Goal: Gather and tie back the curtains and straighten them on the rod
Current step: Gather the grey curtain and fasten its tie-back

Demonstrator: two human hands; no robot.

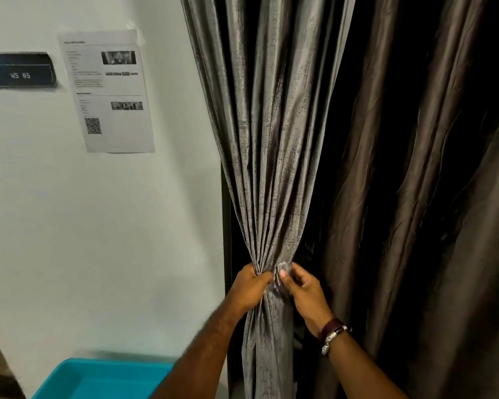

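Left hand (252,286) clenched on gathered grey curtain (267,168); right hand (303,289) pinches its tie-back (281,273). Wall plate (20,70) at 10 o'clock reads "WS 05".

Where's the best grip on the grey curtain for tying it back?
At the bunched waist of the grey curtain, where the pleats narrow into one bundle. Come from both sides: the left hand already squeezes it from the wall side, and the right hand pinches a fabric tie-back there.

Open wall (127,226) left of gathered curtain (271,139). Dark gap (311,197) right of bundle, blocked farther right by brown curtain (415,197). Blue tub (104,378) near, lower left.
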